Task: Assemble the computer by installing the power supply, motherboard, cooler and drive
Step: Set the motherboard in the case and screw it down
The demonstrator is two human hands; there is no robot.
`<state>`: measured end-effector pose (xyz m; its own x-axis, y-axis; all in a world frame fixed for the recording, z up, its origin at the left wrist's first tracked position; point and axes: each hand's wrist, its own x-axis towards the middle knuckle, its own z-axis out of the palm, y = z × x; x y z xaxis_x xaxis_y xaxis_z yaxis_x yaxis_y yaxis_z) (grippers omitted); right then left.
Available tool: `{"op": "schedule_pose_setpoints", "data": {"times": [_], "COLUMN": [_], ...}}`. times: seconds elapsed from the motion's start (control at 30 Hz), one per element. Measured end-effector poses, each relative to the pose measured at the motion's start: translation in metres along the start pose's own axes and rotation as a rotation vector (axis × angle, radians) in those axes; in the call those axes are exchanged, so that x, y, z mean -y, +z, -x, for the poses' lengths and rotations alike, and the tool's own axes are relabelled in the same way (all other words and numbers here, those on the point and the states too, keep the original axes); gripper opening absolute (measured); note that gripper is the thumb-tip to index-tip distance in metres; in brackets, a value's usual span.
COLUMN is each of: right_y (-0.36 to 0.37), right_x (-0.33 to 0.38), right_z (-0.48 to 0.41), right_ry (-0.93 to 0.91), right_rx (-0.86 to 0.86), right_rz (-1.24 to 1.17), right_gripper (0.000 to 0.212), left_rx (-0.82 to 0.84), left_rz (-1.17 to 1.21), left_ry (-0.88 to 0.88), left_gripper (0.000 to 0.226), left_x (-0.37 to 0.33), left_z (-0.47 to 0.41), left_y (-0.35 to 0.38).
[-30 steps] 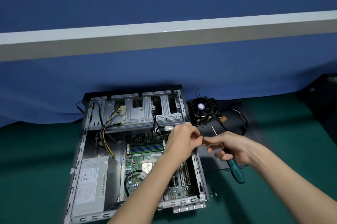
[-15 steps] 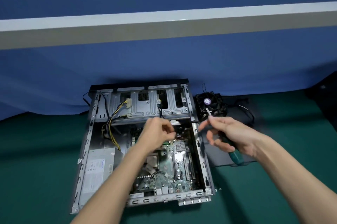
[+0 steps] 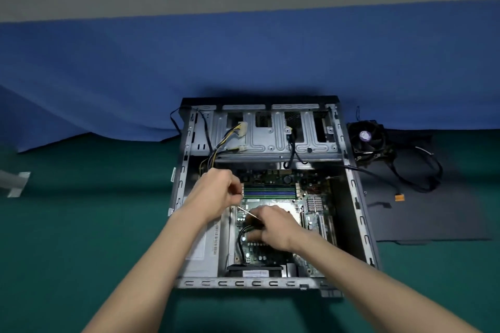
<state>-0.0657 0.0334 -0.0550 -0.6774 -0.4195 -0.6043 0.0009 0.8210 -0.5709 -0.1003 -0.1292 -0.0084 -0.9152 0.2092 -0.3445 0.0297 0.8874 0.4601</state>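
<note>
Two hands [image 3: 216, 193] [image 3: 274, 225], one cooler [image 3: 370, 141], seemingly one screwdriver [image 3: 247, 212].

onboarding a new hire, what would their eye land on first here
Both hands inside the open computer case at the centre: the right hand grips a screwdriver, its thin shaft angled up-left over the motherboard, the left hand curled beside the tip. Then the black cooler, uninstalled, outside the case's far right corner.

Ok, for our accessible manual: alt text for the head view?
Two hands work over the motherboard inside an open computer case: the right hand grips a screwdriver, the left hand curls near its tip. The cooler sits outside the case.
</note>
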Motion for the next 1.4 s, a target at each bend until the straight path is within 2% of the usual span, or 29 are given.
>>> {"op": "schedule_pose_setpoints", "data": {"times": [0.1,0.13,0.2,0.27,0.37,0.47,0.6,0.83,1.03,1.17,1.4], "right_y": [0.001,-0.001,-0.004,-0.006,-0.003,-0.001,-0.002,-0.003,-0.001,-0.001,-0.001], "right_x": [-0.009,-0.013,-0.02,-0.03,-0.041,-0.046,-0.045,-0.043,-0.045,-0.044,-0.045], "right_z": [-0.003,-0.003,0.001,0.005,0.011,0.017,0.019,0.023,0.018,0.017,0.015], "right_ry": [0.021,0.034,0.069,0.108,0.173,0.173,0.151,0.119,0.214,0.196,0.233], "right_rx": [0.003,0.004,0.002,0.043,0.146,0.139,0.121,0.179,0.146,0.152,0.166], "right_rz": [-0.095,-0.137,-0.16,-0.151,-0.459,-0.741,-0.985,-1.115,-1.109,-1.147,-1.186], "right_gripper": [0.01,0.007,0.023,0.026,0.013,0.025,0.024,0.03,0.016,0.005,0.002], "left_rx": [0.018,0.03,0.053,0.077,0.149,0.228,0.276,0.34,0.319,0.316,0.267], "left_rz": [0.027,0.031,0.037,0.025,0.002,-0.062,-0.191,-0.213,-0.131,-0.089,-0.09], "left_ry": [-0.017,-0.02,-0.01,0.012,0.039,0.057,0.093,0.166,0.138,0.123,0.148], "left_gripper": [0.004,0.004,0.004,0.004,0.007,0.009,0.012,0.015,0.014,0.015,0.013], "left_x": [0.007,0.007,0.007,0.004,-0.003,-0.01,-0.016,-0.036,-0.033,-0.031,-0.027], "left_z": [0.0,0.0,0.001,0.001,0.0,-0.001,-0.005,-0.009,-0.007,-0.009,-0.007], "left_y": [0.003,0.003,0.004,0.004,0.005,0.009,0.012,0.027,0.039,0.038,0.042]}}
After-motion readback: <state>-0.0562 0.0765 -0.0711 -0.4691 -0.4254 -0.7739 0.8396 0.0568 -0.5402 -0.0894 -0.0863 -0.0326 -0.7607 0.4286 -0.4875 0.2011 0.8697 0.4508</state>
